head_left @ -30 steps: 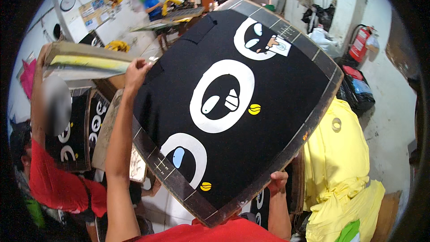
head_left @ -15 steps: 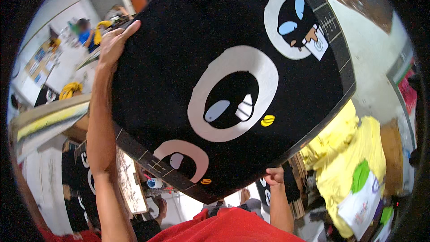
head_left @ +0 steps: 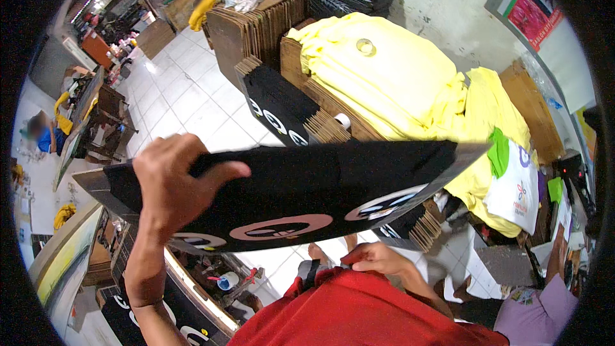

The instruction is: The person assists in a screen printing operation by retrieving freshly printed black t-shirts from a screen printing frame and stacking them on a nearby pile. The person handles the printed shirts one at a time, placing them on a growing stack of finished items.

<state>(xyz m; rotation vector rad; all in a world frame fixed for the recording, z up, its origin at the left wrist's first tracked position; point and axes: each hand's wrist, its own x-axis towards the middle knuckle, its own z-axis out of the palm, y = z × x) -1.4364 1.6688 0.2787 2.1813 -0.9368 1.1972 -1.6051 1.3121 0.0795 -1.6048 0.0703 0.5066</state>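
Head view: the left hand (head_left: pixel 176 186) grips the far left edge of a board dressed in a black printed shirt (head_left: pixel 307 186), thumb on top, fingers curled over the rim. The board is held nearly flat, edge-on to the camera, at chest height above the tiled floor (head_left: pixel 192 102). The right hand (head_left: pixel 378 259) sits low against the red shirt (head_left: pixel 359 314) under the board's near edge; its fingers look bent, but whether they pinch the board or the cloth I cannot tell.

Judging from this, the board is printed and in the air, not yet set down anywhere. A row of black-shirted boards (head_left: pixel 282 106) stands upright on edge just beyond, beside stacked bare cardboard (head_left: pixel 256 32) and a heap of yellow shirts (head_left: pixel 397 83). More printed shirts lie on the surface (head_left: pixel 186 301) at lower left.
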